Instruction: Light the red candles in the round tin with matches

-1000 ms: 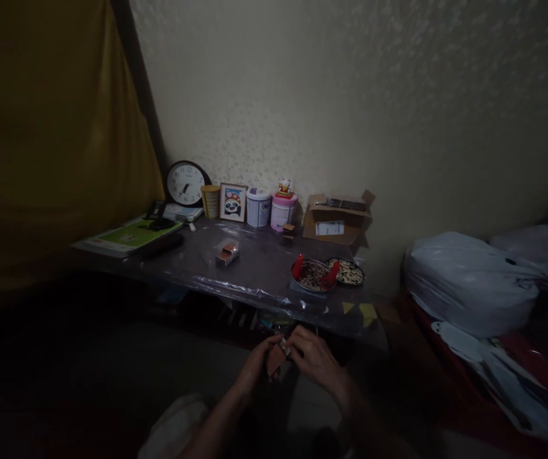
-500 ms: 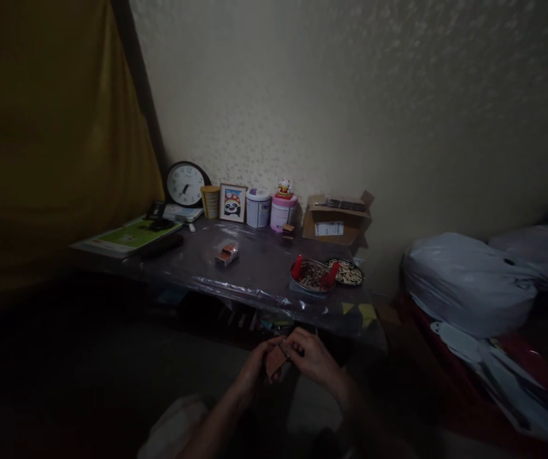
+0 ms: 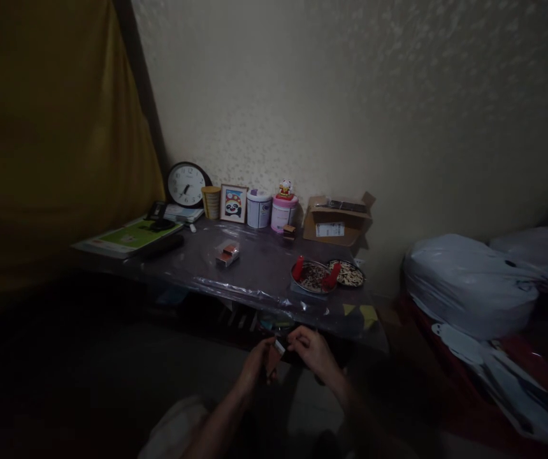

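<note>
Before the desk (image 3: 264, 268), I find the left hand (image 3: 255, 362) grasping a small box (image 3: 273, 362), white end (image 3: 280, 347) toward the curled right hand (image 3: 313, 350), whose contents I cannot tell.

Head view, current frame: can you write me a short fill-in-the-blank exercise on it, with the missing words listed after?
1. The ____ hand holds a small box.
2. A figurine stands on the ____ tub.
3. The picture frame stands between the ____ cup and the white tub.
Missing words: left; pink; yellow.
</note>
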The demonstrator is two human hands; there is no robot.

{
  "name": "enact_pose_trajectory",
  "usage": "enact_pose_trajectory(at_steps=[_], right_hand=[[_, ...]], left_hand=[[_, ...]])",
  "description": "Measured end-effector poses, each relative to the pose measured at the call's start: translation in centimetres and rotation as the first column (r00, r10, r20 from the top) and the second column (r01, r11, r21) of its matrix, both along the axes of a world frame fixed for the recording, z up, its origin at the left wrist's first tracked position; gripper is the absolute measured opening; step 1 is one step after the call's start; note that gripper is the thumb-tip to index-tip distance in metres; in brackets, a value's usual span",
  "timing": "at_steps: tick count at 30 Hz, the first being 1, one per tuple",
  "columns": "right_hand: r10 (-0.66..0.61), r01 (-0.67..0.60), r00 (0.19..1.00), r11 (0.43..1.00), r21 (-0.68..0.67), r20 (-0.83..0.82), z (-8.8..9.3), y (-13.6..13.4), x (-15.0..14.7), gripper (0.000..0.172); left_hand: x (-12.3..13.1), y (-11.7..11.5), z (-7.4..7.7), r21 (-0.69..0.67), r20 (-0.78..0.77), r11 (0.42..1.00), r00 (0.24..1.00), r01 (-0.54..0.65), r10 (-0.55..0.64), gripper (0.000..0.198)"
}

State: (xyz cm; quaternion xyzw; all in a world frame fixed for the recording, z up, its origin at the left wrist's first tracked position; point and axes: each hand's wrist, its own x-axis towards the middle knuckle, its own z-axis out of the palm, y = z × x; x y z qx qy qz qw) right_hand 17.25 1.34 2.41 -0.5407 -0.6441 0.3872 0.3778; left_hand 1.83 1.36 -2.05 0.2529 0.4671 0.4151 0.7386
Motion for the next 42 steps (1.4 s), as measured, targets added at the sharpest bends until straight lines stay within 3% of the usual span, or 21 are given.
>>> enact_pose_trajectory(at_steps=[10, 21, 32, 37, 42], right_hand=[[0.027, -0.07, 0.954, 0.989, 0.133, 0.298, -1.1, -0.1, 0.1, 0.015], [0.045, -0.105, 0.926, 0.985, 0.14, 0.374, -0.5, -0.6, -0.1, 0.019], [0.097, -0.11, 0.978, 0.992, 0.063, 0.183, 0.2, -1.0, -1.0, 0.015], [0.08, -0.106, 0.972, 0.988, 0.108, 0.219, 1.1, -1.5, -1.6, 0.029], [0.149, -0.171, 0.974, 0.978, 0.122, 0.173, 1.5, -1.7, -1.7, 0.047]], left_hand=[[-0.5, -0.2, 0.0, -0.066, -0.053, 0.998, 0.999, -0.007, 0.003, 0.038], [-0.2, -0.1, -0.3, -0.067, -0.027, 0.997, 0.999, -0.024, 0.022, 0.038], [-0.6, -0.4, 0.9, 0.022, 0.139, 0.998, 0.989, -0.056, 0.053, 0.04], [-0.5, -0.5, 1.6, 0.035, 0.238, 0.996, 0.968, -0.085, 0.075, 0.041], [-0.6, -0.6, 2.2, 0.056, 0.287, 0.995, 0.956, -0.08, 0.061, 0.045]])
